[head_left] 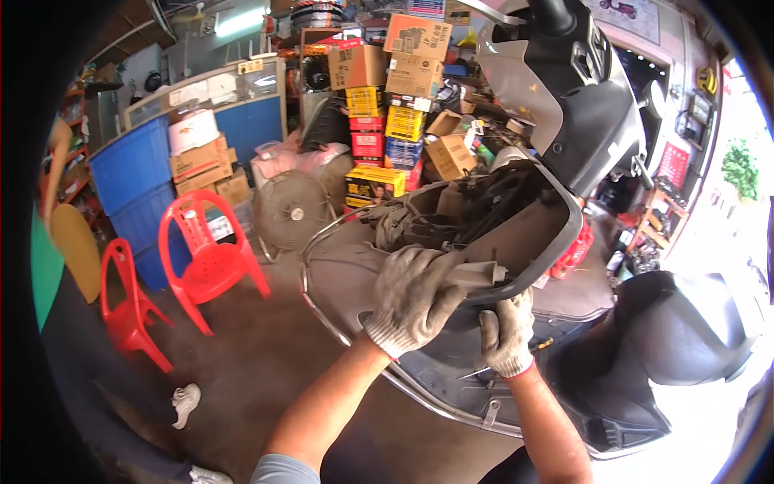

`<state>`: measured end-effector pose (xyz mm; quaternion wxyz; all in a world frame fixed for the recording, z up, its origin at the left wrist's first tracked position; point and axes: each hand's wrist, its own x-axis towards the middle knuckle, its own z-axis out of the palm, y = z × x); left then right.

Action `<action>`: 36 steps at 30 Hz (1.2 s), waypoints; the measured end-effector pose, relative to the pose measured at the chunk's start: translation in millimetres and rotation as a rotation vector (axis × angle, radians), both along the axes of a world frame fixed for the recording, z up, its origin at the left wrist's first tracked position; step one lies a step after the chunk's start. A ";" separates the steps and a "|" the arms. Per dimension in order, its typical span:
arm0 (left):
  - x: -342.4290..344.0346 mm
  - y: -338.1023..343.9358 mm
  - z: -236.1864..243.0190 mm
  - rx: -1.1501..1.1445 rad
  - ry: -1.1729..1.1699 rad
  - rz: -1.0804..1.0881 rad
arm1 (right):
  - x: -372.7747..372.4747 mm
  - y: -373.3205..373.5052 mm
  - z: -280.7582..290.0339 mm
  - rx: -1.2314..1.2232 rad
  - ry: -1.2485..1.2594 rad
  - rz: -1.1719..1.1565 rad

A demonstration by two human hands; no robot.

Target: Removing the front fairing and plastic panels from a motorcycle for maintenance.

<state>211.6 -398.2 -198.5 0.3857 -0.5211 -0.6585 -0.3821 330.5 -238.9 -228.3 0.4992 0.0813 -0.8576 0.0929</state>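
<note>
Head view: both gloved hands sit on the grey inner leg-shield panel of a scooter lying centre frame, its lower rim curving from lower left to upper right. The left hand lies on top of that rim with fingers curled closed over it; the right hand is just beside and below, fingers wrapped shut on the rim's underside, so the panel lies up and ahead of both. The left forearm rises from lower centre, the right from lower right; red plastic chairs and stacked cardboard boxes stand well apart behind.
</note>
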 end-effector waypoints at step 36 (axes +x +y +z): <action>13.0 7.8 27.9 -0.164 0.059 -0.166 | 24.9 -25.0 142.3 -0.598 -0.095 -0.182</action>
